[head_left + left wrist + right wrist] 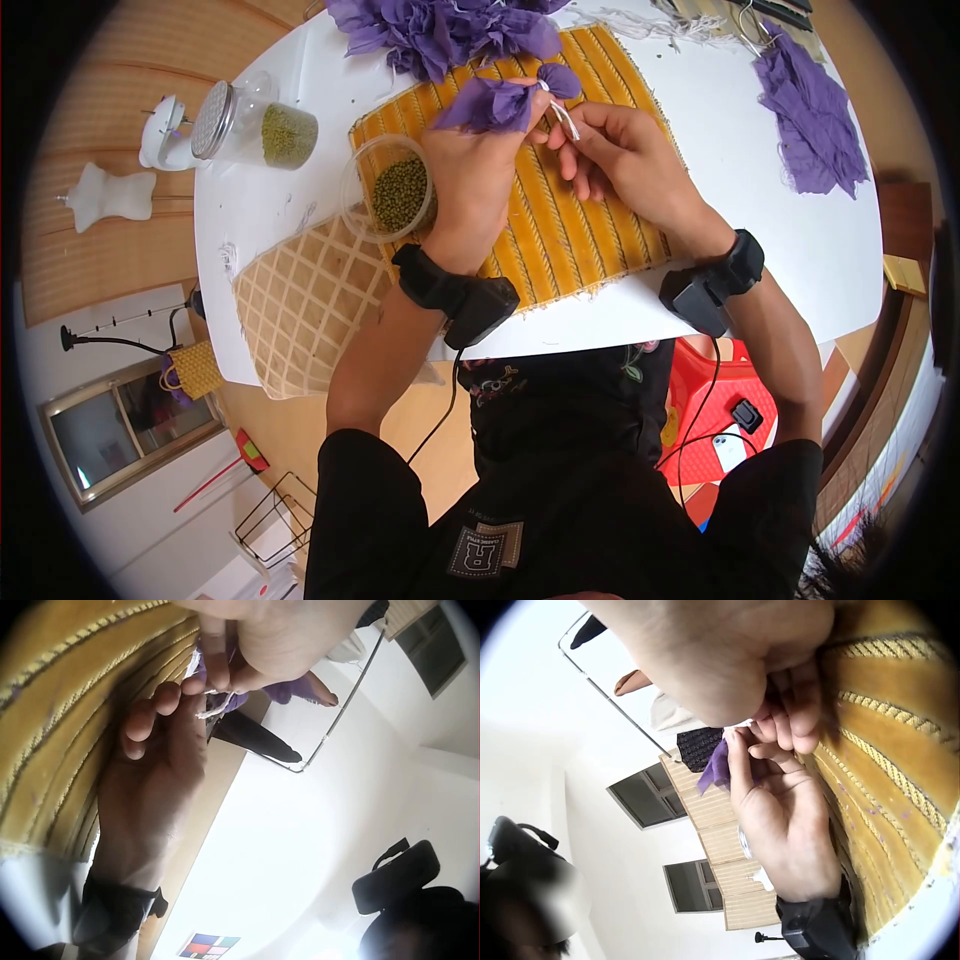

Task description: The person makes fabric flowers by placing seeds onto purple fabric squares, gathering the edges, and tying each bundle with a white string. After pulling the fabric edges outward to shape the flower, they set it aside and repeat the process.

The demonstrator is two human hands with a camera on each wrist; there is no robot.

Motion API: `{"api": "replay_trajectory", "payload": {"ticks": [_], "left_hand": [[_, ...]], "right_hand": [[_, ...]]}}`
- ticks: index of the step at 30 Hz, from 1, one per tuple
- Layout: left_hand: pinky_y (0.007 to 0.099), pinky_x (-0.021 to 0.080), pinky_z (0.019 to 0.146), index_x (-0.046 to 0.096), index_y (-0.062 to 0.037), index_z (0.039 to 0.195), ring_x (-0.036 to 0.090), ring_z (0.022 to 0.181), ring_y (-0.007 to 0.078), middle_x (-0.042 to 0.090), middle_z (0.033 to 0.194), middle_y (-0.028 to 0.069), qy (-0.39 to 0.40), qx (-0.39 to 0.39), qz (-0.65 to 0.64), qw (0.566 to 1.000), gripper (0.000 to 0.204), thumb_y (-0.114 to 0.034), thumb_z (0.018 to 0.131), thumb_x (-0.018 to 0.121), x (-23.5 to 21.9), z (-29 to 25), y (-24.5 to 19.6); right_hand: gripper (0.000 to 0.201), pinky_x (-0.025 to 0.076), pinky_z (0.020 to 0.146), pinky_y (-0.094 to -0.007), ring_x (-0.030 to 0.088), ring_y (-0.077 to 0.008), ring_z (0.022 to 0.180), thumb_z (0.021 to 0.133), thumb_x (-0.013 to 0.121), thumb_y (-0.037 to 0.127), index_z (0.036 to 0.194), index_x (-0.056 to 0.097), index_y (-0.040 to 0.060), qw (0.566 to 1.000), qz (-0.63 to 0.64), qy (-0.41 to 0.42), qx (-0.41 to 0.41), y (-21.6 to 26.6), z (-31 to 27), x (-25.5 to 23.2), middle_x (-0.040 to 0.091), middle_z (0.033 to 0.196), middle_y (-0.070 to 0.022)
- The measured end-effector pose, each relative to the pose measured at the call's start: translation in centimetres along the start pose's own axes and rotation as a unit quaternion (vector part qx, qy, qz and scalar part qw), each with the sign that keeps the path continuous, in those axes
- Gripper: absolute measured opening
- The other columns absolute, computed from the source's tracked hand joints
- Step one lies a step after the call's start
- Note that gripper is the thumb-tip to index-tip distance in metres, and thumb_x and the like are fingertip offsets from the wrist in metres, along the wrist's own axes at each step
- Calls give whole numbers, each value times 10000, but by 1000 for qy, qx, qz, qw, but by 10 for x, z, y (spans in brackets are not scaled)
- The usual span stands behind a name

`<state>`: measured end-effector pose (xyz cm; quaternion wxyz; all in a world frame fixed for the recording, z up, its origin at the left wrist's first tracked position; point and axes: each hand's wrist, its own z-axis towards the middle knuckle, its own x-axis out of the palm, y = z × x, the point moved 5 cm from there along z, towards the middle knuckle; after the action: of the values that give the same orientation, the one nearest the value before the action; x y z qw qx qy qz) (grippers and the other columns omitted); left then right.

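My left hand (468, 185) pinches a small purple cloth bundle (492, 106) over the yellow striped mat. White string (566, 120) is wound round the bundle's neck, and a rounded purple knob (560, 80) sticks out beyond it. Close beside, my right hand (640, 165) pinches at the string with thumb and fingertips, its other fingers loosely curled. In the left wrist view, the string ends (217, 705) show between the two hands. A clear tub (349, 212) of green beans (400, 193) stands right by the left wrist.
A heap of purple cloth (450, 38) lies at the mat's far edge. Left stands a lidded jar (225, 125) with green beans. Lattice-patterned cloth (310, 310) lies partly under the mat (560, 250). Far right are a purple cloth piece (815, 120) and white threads (660, 28).
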<state>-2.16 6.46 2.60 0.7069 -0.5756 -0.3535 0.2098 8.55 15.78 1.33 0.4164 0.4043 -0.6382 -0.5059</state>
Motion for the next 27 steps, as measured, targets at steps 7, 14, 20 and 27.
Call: {"api": "replay_trajectory", "payload": {"ticks": [7, 14, 20, 27], "left_hand": [[230, 503, 615, 654, 46, 959, 616, 706, 107, 673, 863, 69, -21, 8, -27, 999, 188, -43, 813, 731, -2, 2, -3], [238, 465, 654, 626, 31, 1016, 639, 821, 127, 685, 920, 84, -13, -12, 7, 1000, 207, -31, 835, 706, -5, 3, 2], [233, 448, 628, 626, 24, 1008, 654, 827, 126, 686, 892, 78, -12, -1, 23, 1000, 192, -37, 841, 700, -5, 3, 0], [218, 433, 626, 623, 20, 978, 667, 792, 140, 690, 875, 88, 8, -19, -11, 1000, 163, -26, 839, 696, -3, 3, 1]], "right_hand": [[181, 425, 522, -192, 544, -55, 580, 1000, 441, 121, 979, 580, 8, 999, -31, -5, -20, 0, 0, 5, 598, 743, -2], [139, 416, 510, -194, 556, -66, 598, 981, 482, 135, 1006, 562, 25, 990, 91, -100, -52, 3, -4, -6, 609, 853, -26], [131, 382, 492, -189, 517, -40, 561, 943, 580, 153, 951, 590, 23, 989, -32, -109, -90, 10, -7, 1, 579, 713, 14], [152, 390, 501, -198, 504, -35, 556, 938, 602, 164, 958, 599, 14, 988, -33, -127, -78, 1, -3, -4, 559, 677, 22]]}}
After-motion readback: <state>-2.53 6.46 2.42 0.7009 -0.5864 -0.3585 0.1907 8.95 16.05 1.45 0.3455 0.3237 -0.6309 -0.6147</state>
